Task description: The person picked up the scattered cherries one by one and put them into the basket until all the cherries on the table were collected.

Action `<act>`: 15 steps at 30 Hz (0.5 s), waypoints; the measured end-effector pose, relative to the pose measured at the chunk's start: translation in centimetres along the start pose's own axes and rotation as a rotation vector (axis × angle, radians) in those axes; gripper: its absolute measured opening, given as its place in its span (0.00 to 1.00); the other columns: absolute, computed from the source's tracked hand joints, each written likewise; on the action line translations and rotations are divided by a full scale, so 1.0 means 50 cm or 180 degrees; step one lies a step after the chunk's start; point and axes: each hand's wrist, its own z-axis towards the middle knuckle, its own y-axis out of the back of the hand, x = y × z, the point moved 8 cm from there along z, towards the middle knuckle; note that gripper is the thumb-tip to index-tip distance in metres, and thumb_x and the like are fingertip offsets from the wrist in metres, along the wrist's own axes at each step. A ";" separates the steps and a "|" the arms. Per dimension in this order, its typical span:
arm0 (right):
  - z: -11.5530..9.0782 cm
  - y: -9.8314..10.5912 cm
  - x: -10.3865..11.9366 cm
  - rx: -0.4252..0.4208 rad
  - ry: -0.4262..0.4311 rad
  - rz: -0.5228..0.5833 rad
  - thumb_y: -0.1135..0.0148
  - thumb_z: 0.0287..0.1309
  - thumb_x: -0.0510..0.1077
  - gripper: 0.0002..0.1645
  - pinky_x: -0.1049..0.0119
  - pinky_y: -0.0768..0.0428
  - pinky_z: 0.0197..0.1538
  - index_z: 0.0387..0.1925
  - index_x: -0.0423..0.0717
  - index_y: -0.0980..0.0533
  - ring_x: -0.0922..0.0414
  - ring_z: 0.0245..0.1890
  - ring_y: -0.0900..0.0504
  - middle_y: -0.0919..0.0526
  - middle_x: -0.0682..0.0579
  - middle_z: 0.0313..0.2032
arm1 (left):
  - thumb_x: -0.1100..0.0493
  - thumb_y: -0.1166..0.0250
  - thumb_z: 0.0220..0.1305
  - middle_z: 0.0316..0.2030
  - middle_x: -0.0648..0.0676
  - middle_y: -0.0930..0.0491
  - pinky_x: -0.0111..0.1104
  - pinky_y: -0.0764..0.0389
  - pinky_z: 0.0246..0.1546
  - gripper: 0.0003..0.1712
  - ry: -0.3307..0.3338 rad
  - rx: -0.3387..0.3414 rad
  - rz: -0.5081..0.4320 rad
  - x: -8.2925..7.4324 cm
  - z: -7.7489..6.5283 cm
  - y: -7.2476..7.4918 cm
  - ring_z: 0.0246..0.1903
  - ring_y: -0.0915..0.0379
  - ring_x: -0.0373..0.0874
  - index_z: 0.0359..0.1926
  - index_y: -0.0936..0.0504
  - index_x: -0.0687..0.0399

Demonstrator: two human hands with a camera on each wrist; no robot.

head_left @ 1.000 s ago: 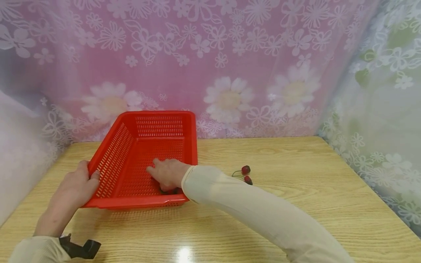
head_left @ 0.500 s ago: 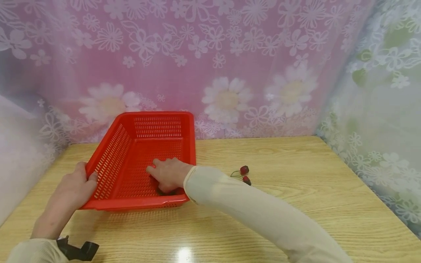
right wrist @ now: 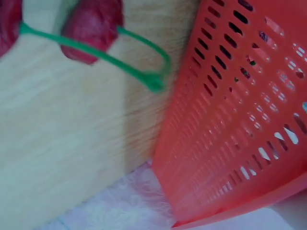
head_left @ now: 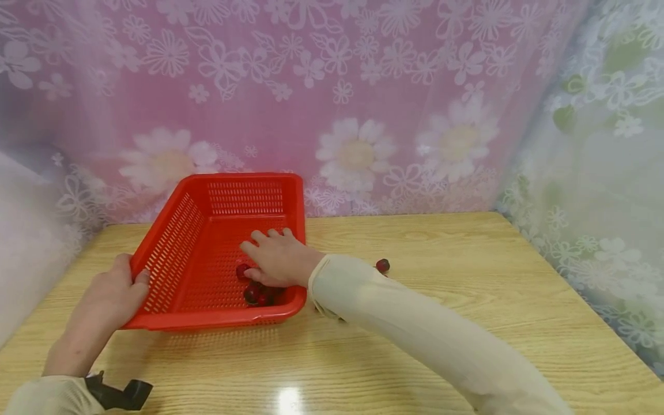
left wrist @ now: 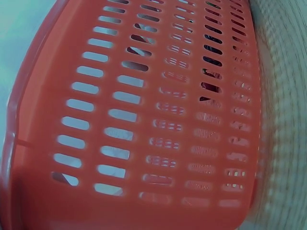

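My left hand (head_left: 111,294) grips the left rim of a red slotted plastic basket (head_left: 218,319), thumb over the inner side. The basket's side wall (left wrist: 139,110) fills most of the left wrist view. Inside the basket, my right hand (head_left: 277,259) hovers with spread fingers over several dark red cherries (head_left: 252,294) in the near right corner, holding none. One more cherry (head_left: 242,271) lies just left of the thumb. In the right wrist view, a pair of cherries (right wrist: 93,28) joined by green stems lies on the table outside the basket wall (right wrist: 240,105).
On the wood-grain table (head_left: 441,248), a cherry (head_left: 382,265) lies right of the basket, partly behind my right sleeve (head_left: 404,323). A pink flowered curtain (head_left: 358,104) stands behind the table, and a pale flowered one (head_left: 607,190) on the right.
My right hand has lifted and shifted right inside the basket, its fingers spreading, and the cherries beneath now show. The sleeve covers more of the table cherries. My left hand keeps its grip.
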 end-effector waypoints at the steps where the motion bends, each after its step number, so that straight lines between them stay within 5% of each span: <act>1: -0.005 0.002 -0.004 -0.0066 0.0011 0.0069 0.57 0.63 0.63 0.33 0.50 0.35 0.58 0.66 0.56 0.42 0.51 0.56 0.35 0.36 0.52 0.60 | 0.56 0.57 0.67 0.22 0.63 0.27 0.36 0.32 0.16 0.28 -0.0016 -0.0010 0.0005 -0.001 0.000 0.001 0.18 0.31 0.47 0.54 0.45 0.81; 15: -0.076 0.045 -0.059 -0.1211 -0.0059 0.0071 0.54 0.62 0.49 0.19 0.51 0.32 0.55 0.52 0.47 0.33 0.49 0.50 0.31 0.32 0.48 0.50 | 0.56 0.58 0.67 0.23 0.63 0.27 0.36 0.33 0.16 0.26 -0.0054 -0.0044 -0.0039 -0.001 -0.001 0.006 0.18 0.32 0.48 0.52 0.43 0.79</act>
